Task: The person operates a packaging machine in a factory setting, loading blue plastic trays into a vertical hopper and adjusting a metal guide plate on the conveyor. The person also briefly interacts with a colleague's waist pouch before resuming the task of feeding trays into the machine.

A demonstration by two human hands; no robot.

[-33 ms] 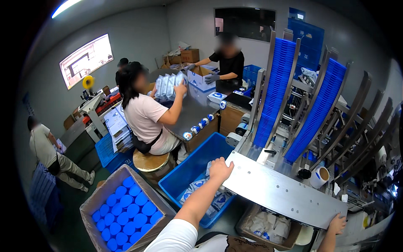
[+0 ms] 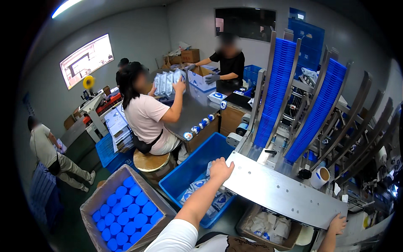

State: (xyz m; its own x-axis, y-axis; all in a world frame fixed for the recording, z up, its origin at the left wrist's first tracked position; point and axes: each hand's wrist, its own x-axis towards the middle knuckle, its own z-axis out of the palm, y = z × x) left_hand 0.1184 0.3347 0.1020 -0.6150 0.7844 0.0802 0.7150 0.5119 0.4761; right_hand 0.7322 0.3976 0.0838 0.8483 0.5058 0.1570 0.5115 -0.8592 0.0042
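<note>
Across the front of a tall machine: one long silver metal plate [image 2: 285,189], flat-faced, dotted with small bolts, set aslant from upper left to lower right. Left hand [image 2: 221,170]: bare, laid over the plate's left end, fingers bent on the metal; whether it clasps the edge or merely rests, cannot tell. Right hand [image 2: 337,224]: bare, fingers on the lower right corner; firmness of hold likewise cannot be told. Just behind the plate: a black knob [image 2: 304,174] and a white roll [image 2: 315,182] with a brown core. Above these: two upright stacks of blue pieces, left stack [image 2: 277,88] and right stack [image 2: 317,109], each between metal rails. Below the plate: a cardboard box [image 2: 244,229] of crumpled white packets [image 2: 268,224]. Beside the left forearm: a blue bin [image 2: 208,150] containing white-and-blue packets [image 2: 195,185]. Farther left: a carton [image 2: 97,198] of blue round-topped items [image 2: 123,218], in rows; behind it, a round stool [image 2: 151,161]. Beyond: a seated co-worker [image 2: 145,111] in a pale pink top, holding a row of pale packs [image 2: 166,85] over a grey table [image 2: 191,105]; across it, a gloved co-worker [image 2: 232,63] in black, hands at a white-and-blue box [image 2: 201,82].
</note>
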